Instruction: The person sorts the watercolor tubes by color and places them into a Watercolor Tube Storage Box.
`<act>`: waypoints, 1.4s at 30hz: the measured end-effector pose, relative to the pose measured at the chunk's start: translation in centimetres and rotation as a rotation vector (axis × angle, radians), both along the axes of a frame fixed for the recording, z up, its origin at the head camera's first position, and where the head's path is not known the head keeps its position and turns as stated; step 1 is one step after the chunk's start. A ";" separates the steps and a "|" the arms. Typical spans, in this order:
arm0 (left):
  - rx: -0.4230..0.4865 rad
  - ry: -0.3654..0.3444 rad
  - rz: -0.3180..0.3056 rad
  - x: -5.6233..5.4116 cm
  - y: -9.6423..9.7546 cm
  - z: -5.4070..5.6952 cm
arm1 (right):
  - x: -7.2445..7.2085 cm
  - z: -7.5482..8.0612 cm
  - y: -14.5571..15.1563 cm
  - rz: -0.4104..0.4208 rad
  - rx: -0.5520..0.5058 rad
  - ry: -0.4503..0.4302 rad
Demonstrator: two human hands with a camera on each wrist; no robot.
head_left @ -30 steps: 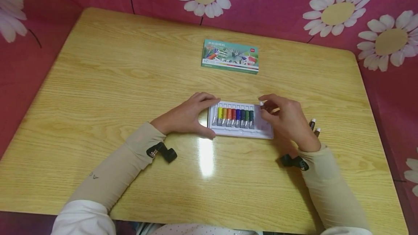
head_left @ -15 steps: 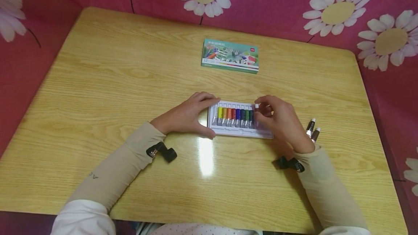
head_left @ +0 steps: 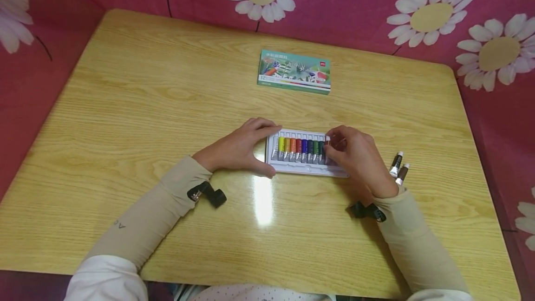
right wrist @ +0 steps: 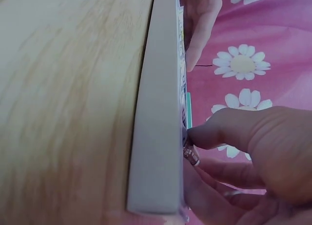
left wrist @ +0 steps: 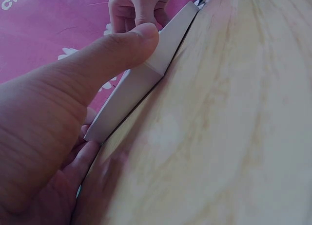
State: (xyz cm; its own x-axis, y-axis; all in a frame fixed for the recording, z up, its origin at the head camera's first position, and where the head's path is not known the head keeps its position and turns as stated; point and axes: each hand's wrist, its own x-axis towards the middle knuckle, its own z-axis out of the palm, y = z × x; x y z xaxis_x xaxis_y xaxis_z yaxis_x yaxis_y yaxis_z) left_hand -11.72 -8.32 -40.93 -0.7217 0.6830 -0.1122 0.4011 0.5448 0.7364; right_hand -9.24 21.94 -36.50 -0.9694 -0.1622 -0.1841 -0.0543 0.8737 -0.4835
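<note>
A white paint tray lies on the table with a row of colored paint tubes side by side in it, from white and yellow at the left to dark green. My left hand grips the tray's left end, thumb at the near corner and fingers at the far one. Over the right end, my right hand pinches a reddish-brown paint tube with a white cap between thumb and fingers. That tube sits right beside the dark green one, and its lower part is hidden behind the hand.
Two loose tubes, a black one and a brown one, lie on the table right of my right wrist. Behind the tray rests a green printed paint box. A pink flowered cloth borders the table.
My right hand has brought the pinched tube left and down into the tray beside the dark green tube. The two loose tubes show more now. My left hand has stayed put.
</note>
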 end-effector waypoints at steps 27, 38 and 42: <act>-0.009 0.005 -0.003 -0.1 0.1 0.0 | 0.6 -0.2 -0.4 0.006 0.028 0.100; -0.016 0.005 -0.004 -0.2 0.1 0.0 | 0.4 0.2 -0.1 -0.010 0.015 0.051; -0.013 -0.003 -0.001 -0.1 0.1 0.0 | 0.4 0.3 0.1 -0.004 0.019 0.019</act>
